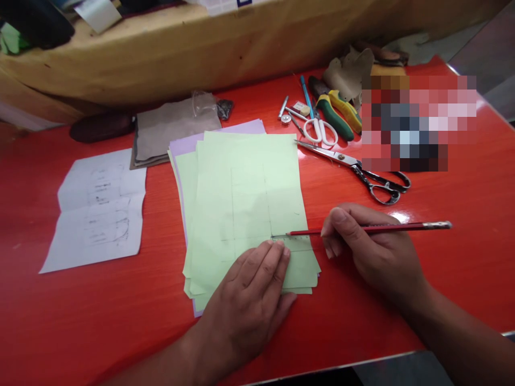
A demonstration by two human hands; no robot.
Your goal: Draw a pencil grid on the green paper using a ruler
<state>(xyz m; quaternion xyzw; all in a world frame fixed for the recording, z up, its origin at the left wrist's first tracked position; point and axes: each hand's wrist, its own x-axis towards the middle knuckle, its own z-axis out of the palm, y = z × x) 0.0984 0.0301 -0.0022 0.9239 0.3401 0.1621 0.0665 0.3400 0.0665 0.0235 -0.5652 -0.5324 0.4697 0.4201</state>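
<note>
A red pencil (386, 228) is gripped in my right hand (374, 246), its tip pointing left at a drawn line on the green paper (249, 161). I cannot tell whether the tip touches the sheet. My left hand (253, 295) lies flat on the lower part of this sheet, fingers stretched out. By its fingertips shows what looks like a clear ruler (292, 241) with small markings, partly hidden under the hand. Thin pencil lines form a tall rectangle on the top sheet. More green sheets and a purple sheet (241, 127) lie beneath.
On the red table (161, 321), a creased white sheet with sketches (100, 209) lies left, near stacked grey-brown pieces (173, 126). Large scissors (341, 157), white-handled scissors (322, 133) and green-yellow pliers (340, 115) lie right. A blurred patch hides the far right.
</note>
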